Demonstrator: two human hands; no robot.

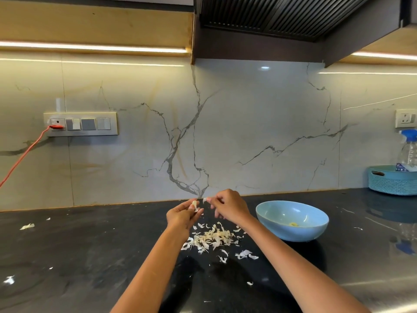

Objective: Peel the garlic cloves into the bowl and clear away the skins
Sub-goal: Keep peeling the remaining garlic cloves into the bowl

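While the peeling is clearly well under way, it is not finished, as far as I can judge. Nearest to the person, toward the front edge of the dark worktop, lie only a few stray flakes. A little farther in, near the middle of the worktop, there is a loose heap of skins, with smaller pieces scattered around it and some others far out toward the left edge. Nothing of this is cleared away yet, so that whole part of the task is left.

Just above and behind the heap, both hands are raised over the worktop. The left hand has its fingers curled around a garlic clove, which sticks out from the fingertips and seems partly covered. The right hand pinches a small scrap of skin between thumb and fingertips, just beside the clove but apart from it.

To the right of the hands stands the blue bowl. Inside I see only something small and yellowish at the bottom; how many peeled cloves it holds I cannot tell. I see no unpeeled cloves waiting on the worktop.

At the back right corner stands a teal basket with a spray bottle.
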